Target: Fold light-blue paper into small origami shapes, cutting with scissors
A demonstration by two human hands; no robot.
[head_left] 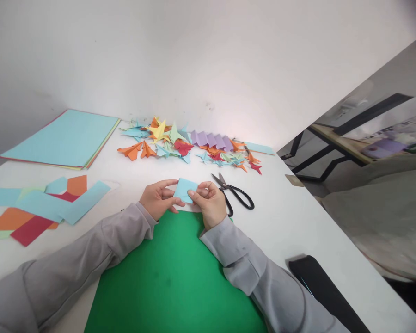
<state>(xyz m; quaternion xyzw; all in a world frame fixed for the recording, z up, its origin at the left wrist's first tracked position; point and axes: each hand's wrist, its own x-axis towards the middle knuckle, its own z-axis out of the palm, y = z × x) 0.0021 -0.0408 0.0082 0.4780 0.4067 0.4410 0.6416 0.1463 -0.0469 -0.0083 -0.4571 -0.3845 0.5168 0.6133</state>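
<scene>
A small light-blue piece of paper (185,188) is held up between my two hands, just past the far edge of the green mat (159,268). My left hand (159,199) pinches its left side between thumb and fingers. On the right side, my right hand (211,201) grips it with the thumb pressed on its face. Black-handled scissors (241,195) lie just right of my right hand, blades pointing away and partly apart. Folds on the paper's far side are hidden.
Folded paper shapes (159,132) in many colours crowd along the wall, beside a purple pleated strip (211,140). Large coloured sheets (62,138) are stacked at the back left. Cut paper pieces (41,203) lie left. A black object (326,286) rests near the right table edge.
</scene>
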